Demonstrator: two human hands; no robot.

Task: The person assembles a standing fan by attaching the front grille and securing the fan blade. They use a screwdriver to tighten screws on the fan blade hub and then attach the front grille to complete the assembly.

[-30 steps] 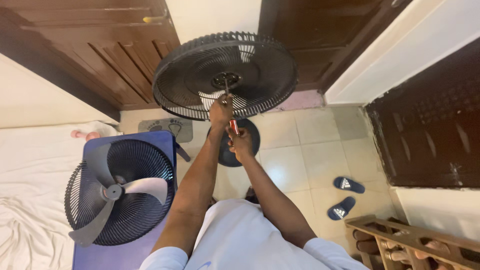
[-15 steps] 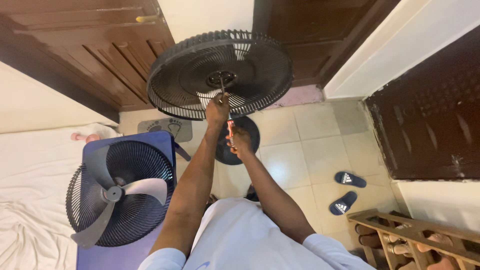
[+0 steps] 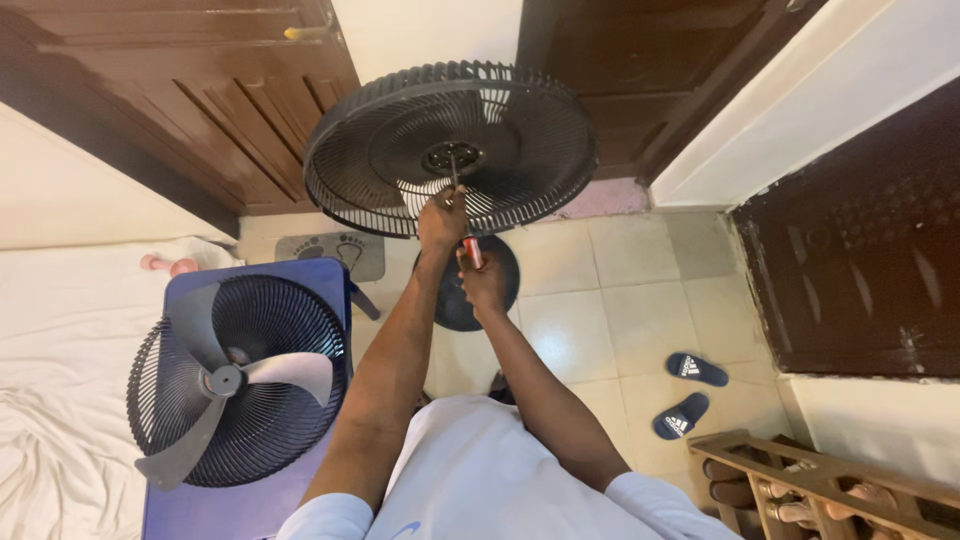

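A black rear fan guard (image 3: 380,150) stands upright on a stand fan, above its round black base (image 3: 500,290). My left hand (image 3: 442,218) pinches the thin metal shaft of a screwdriver (image 3: 470,250) just below the fan's hub (image 3: 452,158). My right hand (image 3: 485,282) grips the screwdriver's red handle lower down. The tip points into the hub. A front guard (image 3: 280,330) with grey fan blades (image 3: 222,382) lies flat on a blue stool (image 3: 320,275) to my left.
Brown wooden doors (image 3: 180,80) stand behind the fan. A white bed sheet (image 3: 60,340) lies at the left, a footprint mat (image 3: 340,252) by the door. Two dark slippers (image 3: 690,390) sit on the tiled floor, and a wooden shoe rack (image 3: 820,485) is at the lower right.
Both hands stay on the screwdriver at the hub. The right hand has shifted a little on the handle, and the view has wobbled slightly.
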